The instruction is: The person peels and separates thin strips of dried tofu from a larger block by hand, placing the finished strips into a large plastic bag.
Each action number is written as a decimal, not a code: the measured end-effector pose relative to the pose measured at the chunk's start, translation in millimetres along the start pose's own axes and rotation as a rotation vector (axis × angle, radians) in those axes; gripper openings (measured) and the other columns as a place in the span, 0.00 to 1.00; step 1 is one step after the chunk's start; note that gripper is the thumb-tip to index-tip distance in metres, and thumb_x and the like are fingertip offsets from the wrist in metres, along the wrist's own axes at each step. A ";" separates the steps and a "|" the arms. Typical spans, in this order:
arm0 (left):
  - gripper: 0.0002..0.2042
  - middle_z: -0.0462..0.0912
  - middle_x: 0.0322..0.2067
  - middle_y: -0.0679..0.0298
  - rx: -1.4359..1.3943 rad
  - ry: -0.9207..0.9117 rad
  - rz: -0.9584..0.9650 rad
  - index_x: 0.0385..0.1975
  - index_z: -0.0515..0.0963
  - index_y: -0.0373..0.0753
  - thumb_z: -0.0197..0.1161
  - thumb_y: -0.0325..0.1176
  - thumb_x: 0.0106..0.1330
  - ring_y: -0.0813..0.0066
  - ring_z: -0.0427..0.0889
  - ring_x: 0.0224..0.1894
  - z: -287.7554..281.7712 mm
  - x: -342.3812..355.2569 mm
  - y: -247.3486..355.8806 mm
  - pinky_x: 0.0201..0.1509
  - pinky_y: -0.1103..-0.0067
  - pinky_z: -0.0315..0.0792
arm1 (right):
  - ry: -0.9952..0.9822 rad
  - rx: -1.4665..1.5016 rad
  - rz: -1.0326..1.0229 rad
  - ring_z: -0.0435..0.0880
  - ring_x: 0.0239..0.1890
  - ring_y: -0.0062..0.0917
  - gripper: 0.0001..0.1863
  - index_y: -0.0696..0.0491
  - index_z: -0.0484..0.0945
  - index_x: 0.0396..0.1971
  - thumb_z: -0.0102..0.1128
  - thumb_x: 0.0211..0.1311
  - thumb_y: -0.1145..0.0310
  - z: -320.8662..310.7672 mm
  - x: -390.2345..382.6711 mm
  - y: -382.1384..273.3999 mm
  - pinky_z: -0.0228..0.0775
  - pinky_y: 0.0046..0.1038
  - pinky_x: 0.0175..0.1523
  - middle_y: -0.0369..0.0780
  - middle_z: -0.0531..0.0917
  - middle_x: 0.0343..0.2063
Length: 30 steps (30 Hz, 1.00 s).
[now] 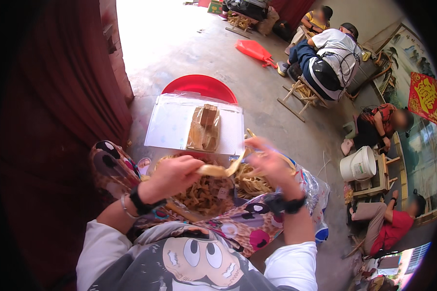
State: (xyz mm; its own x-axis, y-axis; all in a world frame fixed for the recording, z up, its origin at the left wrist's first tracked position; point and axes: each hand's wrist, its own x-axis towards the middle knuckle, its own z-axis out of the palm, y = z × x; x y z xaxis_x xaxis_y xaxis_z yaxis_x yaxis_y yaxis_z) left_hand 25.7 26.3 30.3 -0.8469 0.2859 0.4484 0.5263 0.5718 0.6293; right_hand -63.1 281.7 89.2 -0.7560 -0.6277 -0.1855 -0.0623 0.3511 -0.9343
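A pale yellow, ribbon-like strip (217, 170) stretches between my two hands above my lap, bent near its middle. My left hand (172, 175) is closed round its left end. My right hand (272, 165), somewhat blurred, grips the other end, and part of the strip rises past its fingers. Beneath my hands lies a heap of short curled tan pieces (199, 196). To its right, longer pale strips (252, 185) lie bunched beside clear plastic. Just beyond, a white board (167, 121) carries a brown wooden block (206, 131) wrapped in clear film or tape.
A red basin (199, 85) sits under the board's far edge. Dark red curtain (68, 72) hangs at left. Several people sit on low stools at right and far right, near a white bucket (358, 164). A red plastic bag (254, 51) lies on the concrete floor.
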 end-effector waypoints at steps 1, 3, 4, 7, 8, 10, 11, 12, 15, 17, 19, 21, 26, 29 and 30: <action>0.09 0.78 0.28 0.59 0.015 0.018 0.030 0.37 0.77 0.38 0.63 0.26 0.55 0.61 0.79 0.27 2.5 6.4 7.7 0.30 0.73 0.74 | -0.218 0.119 0.064 0.74 0.46 0.20 0.21 0.55 0.69 0.51 0.60 0.59 0.65 28.1 2.1 1.7 0.71 0.23 0.45 0.38 0.71 0.49; 0.08 0.77 0.30 0.59 0.023 0.054 0.087 0.35 0.77 0.40 0.61 0.27 0.56 0.57 0.79 0.28 7.7 15.5 16.0 0.32 0.71 0.75 | -0.389 0.173 0.143 0.76 0.36 0.16 0.15 0.56 0.72 0.47 0.55 0.62 0.66 55.4 1.3 14.5 0.75 0.20 0.34 0.35 0.75 0.37; 0.07 0.77 0.30 0.59 0.081 0.074 0.046 0.35 0.76 0.40 0.60 0.26 0.55 0.57 0.79 0.28 8.0 16.4 9.3 0.32 0.70 0.75 | -0.309 0.209 0.191 0.77 0.31 0.15 0.13 0.57 0.74 0.44 0.54 0.61 0.70 48.9 0.9 25.9 0.75 0.19 0.32 0.34 0.77 0.31; 0.07 0.76 0.30 0.59 0.262 0.144 -0.112 0.32 0.74 0.40 0.57 0.22 0.55 0.56 0.79 0.29 -4.7 1.0 -31.0 0.31 0.69 0.74 | 0.168 0.104 0.066 0.77 0.24 0.14 0.09 0.58 0.77 0.37 0.49 0.59 0.76 -7.1 -17.7 36.2 0.74 0.17 0.28 0.34 0.79 0.27; 0.06 0.76 0.29 0.59 0.318 0.172 -0.161 0.31 0.74 0.39 0.56 0.21 0.54 0.56 0.79 0.30 -12.4 -4.9 -45.5 0.32 0.68 0.74 | 0.319 0.139 0.080 0.75 0.21 0.12 0.09 0.58 0.77 0.37 0.48 0.60 0.77 -24.3 -27.2 40.8 0.73 0.16 0.27 0.33 0.77 0.24; 0.07 0.77 0.30 0.57 0.335 0.215 -0.151 0.33 0.74 0.37 0.55 0.20 0.55 0.54 0.79 0.31 -28.8 -10.8 -56.4 0.34 0.68 0.73 | 0.575 0.078 0.060 0.73 0.19 0.10 0.08 0.57 0.77 0.34 0.46 0.61 0.77 -47.1 -45.7 43.5 0.71 0.15 0.24 0.31 0.75 0.20; 0.09 0.77 0.30 0.56 0.312 0.269 -0.155 0.35 0.74 0.37 0.56 0.20 0.55 0.54 0.78 0.31 -34.3 -8.2 -53.9 0.34 0.68 0.73 | 0.632 -0.010 0.090 0.76 0.20 0.20 0.08 0.59 0.77 0.35 0.49 0.59 0.76 -57.6 -53.5 48.1 0.73 0.22 0.28 0.35 0.78 0.20; 0.10 0.77 0.30 0.55 0.289 0.323 -0.160 0.36 0.75 0.37 0.56 0.20 0.55 0.54 0.78 0.31 -37.3 -6.7 -52.0 0.34 0.68 0.73 | 0.566 -0.321 0.117 0.78 0.22 0.25 0.08 0.59 0.76 0.35 0.51 0.58 0.74 -62.0 -63.1 54.2 0.74 0.25 0.30 0.37 0.79 0.21; 0.12 0.77 0.29 0.56 0.265 0.268 -0.064 0.39 0.75 0.38 0.57 0.20 0.53 0.54 0.78 0.29 -28.2 0.2 -43.2 0.32 0.70 0.74 | 0.233 -1.039 0.285 0.80 0.39 0.43 0.18 0.60 0.76 0.41 0.61 0.50 0.67 -54.4 -68.9 51.1 0.72 0.35 0.46 0.47 0.82 0.34; 0.15 0.77 0.28 0.61 0.240 0.053 0.052 0.41 0.76 0.41 0.60 0.22 0.51 0.62 0.80 0.28 -16.2 9.2 -23.8 0.30 0.72 0.74 | 0.125 -0.889 0.074 0.77 0.49 0.40 0.29 0.59 0.72 0.50 0.67 0.48 0.62 -28.2 -54.8 41.1 0.67 0.33 0.55 0.49 0.79 0.44; 0.11 0.75 0.25 0.64 0.285 -0.035 0.179 0.34 0.73 0.41 0.60 0.27 0.50 0.65 0.80 0.29 2.8 16.9 -8.0 0.30 0.73 0.73 | -0.001 -0.372 -0.020 0.77 0.49 0.29 0.31 0.59 0.65 0.58 0.64 0.55 0.64 13.5 -24.6 16.8 0.69 0.27 0.53 0.44 0.78 0.48; 0.09 0.73 0.23 0.64 0.274 -0.045 0.246 0.30 0.71 0.41 0.60 0.29 0.49 0.66 0.79 0.29 13.2 22.9 -7.5 0.31 0.73 0.73 | -0.158 0.402 0.068 0.76 0.43 0.15 0.26 0.57 0.63 0.60 0.57 0.62 0.69 52.8 -2.2 23.4 0.72 0.18 0.43 0.39 0.77 0.48; 0.08 0.72 0.22 0.64 0.481 0.012 0.159 0.30 0.71 0.40 0.59 0.28 0.50 0.67 0.77 0.27 -13.5 25.3 -50.3 0.31 0.75 0.71 | -0.278 -0.030 0.281 0.73 0.21 0.11 0.12 0.57 0.77 0.43 0.56 0.63 0.68 31.2 5.0 35.2 0.68 0.14 0.28 0.29 0.78 0.21; 0.11 0.72 0.22 0.65 0.453 0.080 0.197 0.34 0.72 0.38 0.60 0.27 0.50 0.67 0.76 0.26 -16.1 26.7 -47.7 0.31 0.75 0.70 | -0.371 0.094 0.331 0.77 0.29 0.12 0.18 0.56 0.73 0.51 0.57 0.62 0.66 30.1 6.6 25.8 0.68 0.14 0.29 0.34 0.82 0.35; 0.11 0.72 0.22 0.65 0.424 0.099 0.214 0.35 0.72 0.38 0.60 0.27 0.50 0.67 0.76 0.26 -11.6 28.6 -44.5 0.31 0.75 0.70 | -0.392 0.186 0.302 0.77 0.31 0.12 0.20 0.56 0.72 0.52 0.58 0.62 0.65 37.1 9.0 21.5 0.69 0.14 0.29 0.35 0.82 0.37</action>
State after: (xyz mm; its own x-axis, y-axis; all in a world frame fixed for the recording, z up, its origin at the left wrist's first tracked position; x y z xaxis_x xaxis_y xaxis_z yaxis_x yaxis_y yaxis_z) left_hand -21.0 0.1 22.5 -0.7008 0.3688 0.6106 0.5932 0.7767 0.2117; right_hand -47.1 257.8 56.2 -0.4195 -0.7428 -0.5218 0.2641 0.4501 -0.8530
